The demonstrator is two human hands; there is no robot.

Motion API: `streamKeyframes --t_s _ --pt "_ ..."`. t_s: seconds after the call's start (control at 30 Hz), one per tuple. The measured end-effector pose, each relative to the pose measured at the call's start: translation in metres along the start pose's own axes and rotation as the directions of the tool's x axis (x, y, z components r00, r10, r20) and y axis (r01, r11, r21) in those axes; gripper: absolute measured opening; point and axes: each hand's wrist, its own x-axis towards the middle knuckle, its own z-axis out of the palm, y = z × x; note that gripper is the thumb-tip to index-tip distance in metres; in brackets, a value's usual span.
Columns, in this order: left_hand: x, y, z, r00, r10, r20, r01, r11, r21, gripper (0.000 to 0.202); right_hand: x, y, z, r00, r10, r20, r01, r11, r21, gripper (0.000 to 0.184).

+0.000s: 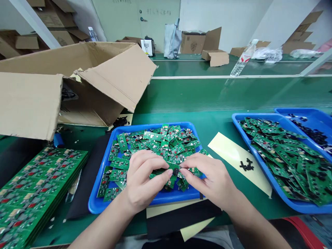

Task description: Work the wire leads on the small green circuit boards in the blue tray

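Over the front part of a blue tray (93, 193) heaped with small green circuit boards, both my hands meet at one small circuit board (171, 165). My left hand (145, 178) pinches it between thumb and fingers. A small black part (176, 171) shows at the board's right end, between my two thumbs. My right hand (209, 174) is closed in a pinch at that end, with thumb and fingertip against the black part. The fingers cover much of the held board. Loose boards (155, 136) lie in the tray behind my hands.
A second blue tray (259, 169) of boards stands at right, beside a tray of black parts (311, 133). Yellow backing paper (225, 147) carries black foam pieces (247, 165). Stacked board panels (38, 186) lie at left, below an open cardboard box (116, 76). A bottle (243, 58) leans behind.
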Motion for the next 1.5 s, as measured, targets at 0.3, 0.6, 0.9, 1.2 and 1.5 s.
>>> streamKeyframes --t_s 0.3,0.6,0.9,1.2,1.5 --pt "0.000 0.000 0.004 0.995 -0.092 0.030 0.095 0.988 -0.125 0.017 -0.001 0.004 -0.003 0.995 -0.104 -0.009 0.103 0.994 -0.033 0.016" --pt "0.002 -0.003 0.003 0.965 -0.198 0.174 0.258 0.845 -0.469 0.020 0.004 -0.002 -0.009 0.994 0.046 0.101 -0.064 0.981 0.182 0.012" --pt "-0.002 -0.004 0.005 0.851 -0.352 0.389 0.525 0.539 -0.659 0.015 0.005 0.001 -0.011 0.939 0.243 0.245 -0.320 0.878 0.355 0.012" --pt "0.003 -0.005 -0.001 0.808 -0.420 0.412 0.564 0.350 -0.748 0.013 0.001 0.009 0.000 0.882 0.300 0.365 -0.472 0.593 0.653 0.036" --pt "0.000 -0.002 0.003 0.799 -0.466 0.380 0.542 0.283 -0.791 0.008 0.002 0.002 0.007 0.943 0.246 0.225 -0.332 0.747 0.577 0.013"
